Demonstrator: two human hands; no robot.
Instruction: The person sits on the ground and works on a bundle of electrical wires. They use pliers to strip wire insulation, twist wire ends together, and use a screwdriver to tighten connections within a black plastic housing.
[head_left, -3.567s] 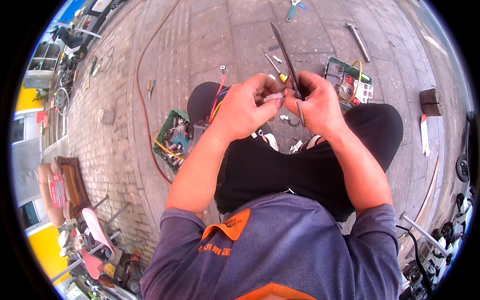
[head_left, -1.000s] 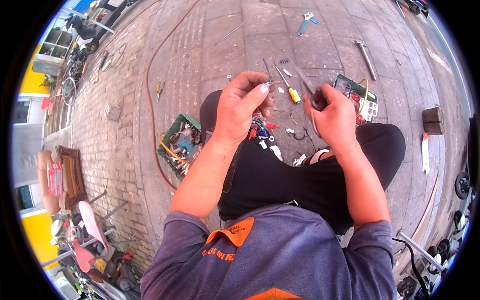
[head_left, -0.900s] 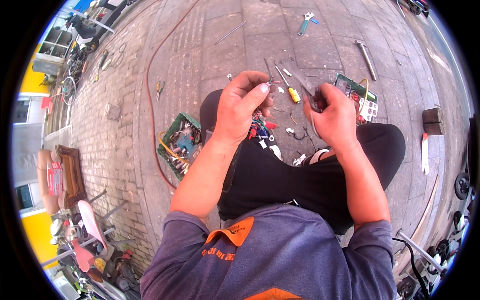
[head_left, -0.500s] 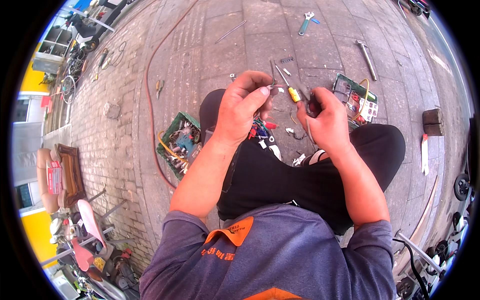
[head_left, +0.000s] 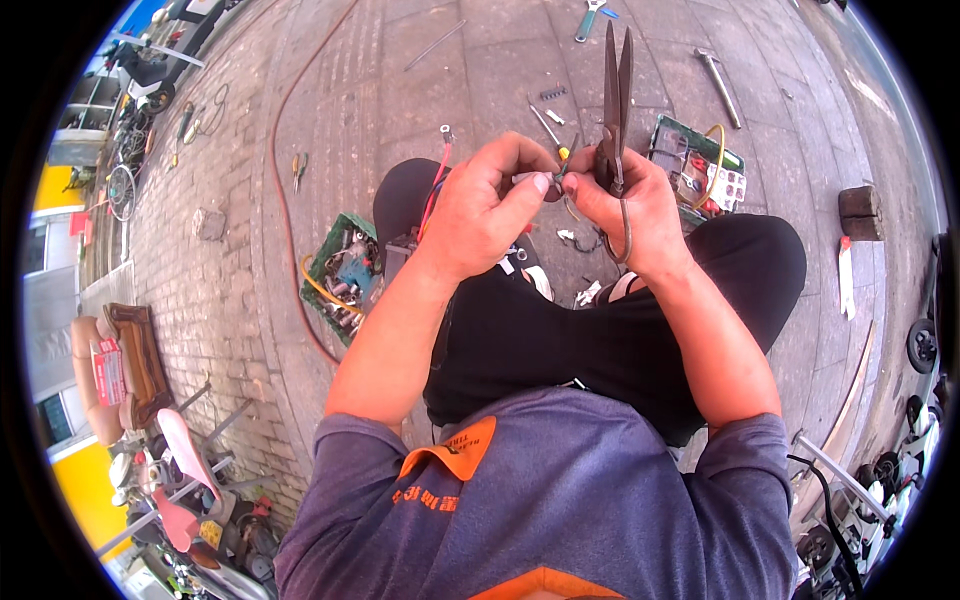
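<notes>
My left hand (head_left: 490, 208) is closed, its thumb and forefinger pinching thin wires (head_left: 563, 178) between my hands. Scissors (head_left: 617, 95) with long dark blades are held in my right hand (head_left: 640, 212), blades pointing away from me and slightly apart. My right thumb and forefinger also meet at the wires, almost touching the left fingertips. Beside my left wrist runs a red wire (head_left: 441, 175), ending in a metal ring terminal (head_left: 447, 132). Just beyond the fingertips lies a screwdriver (head_left: 547, 127) with a yellow handle, partly hidden by my hands.
A green crate of tools and parts (head_left: 340, 270) stands left of my knee; another green crate (head_left: 690, 165) is at the right. Farther out lie a hammer (head_left: 718, 90), an adjustable wrench (head_left: 590, 20), pliers (head_left: 299, 172) and a reddish hose (head_left: 281, 190). A dark block (head_left: 860, 213) sits far right.
My right hand has moved left to meet the left, and the scissors have swung upright into clear view. The red wire with its ring terminal now shows left of my left hand.
</notes>
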